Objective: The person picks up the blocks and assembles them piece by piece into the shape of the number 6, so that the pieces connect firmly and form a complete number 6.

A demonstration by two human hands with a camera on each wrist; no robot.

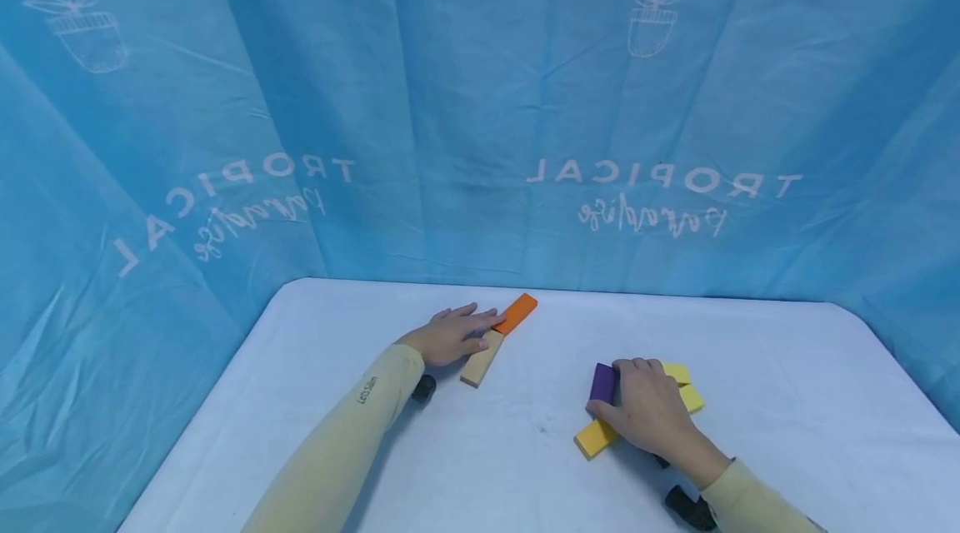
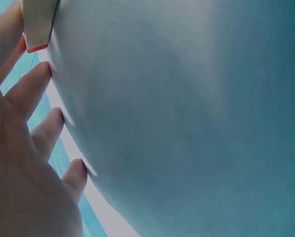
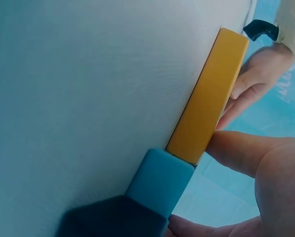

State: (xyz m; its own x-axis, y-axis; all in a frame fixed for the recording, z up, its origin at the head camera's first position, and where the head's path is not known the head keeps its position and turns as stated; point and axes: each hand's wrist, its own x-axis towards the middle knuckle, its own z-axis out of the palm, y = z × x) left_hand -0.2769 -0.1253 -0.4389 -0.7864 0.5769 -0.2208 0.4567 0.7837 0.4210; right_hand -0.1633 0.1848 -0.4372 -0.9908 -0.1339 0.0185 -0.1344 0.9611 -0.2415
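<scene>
My left hand (image 1: 450,336) rests with fingers spread and straight, fingertips at an orange block (image 1: 519,313) and thumb at a plain wooden block (image 1: 481,360). These two lie end to end in a slanting line. To the right, my right hand (image 1: 647,401) holds a purple block (image 1: 602,383), thumb at its near end and fingers bent at its far side. An orange-yellow block (image 3: 207,96) lies along the thumb, with a teal block (image 3: 160,180) against its end. The palm hides the teal block in the head view. Light yellow blocks (image 1: 691,398) show past the knuckles.
The blocks lie on a white-covered table (image 1: 525,466) with a rounded far edge. Behind it and at the sides hangs a blue printed curtain (image 1: 480,100). Black wrist gear (image 1: 688,508) sits under the right forearm.
</scene>
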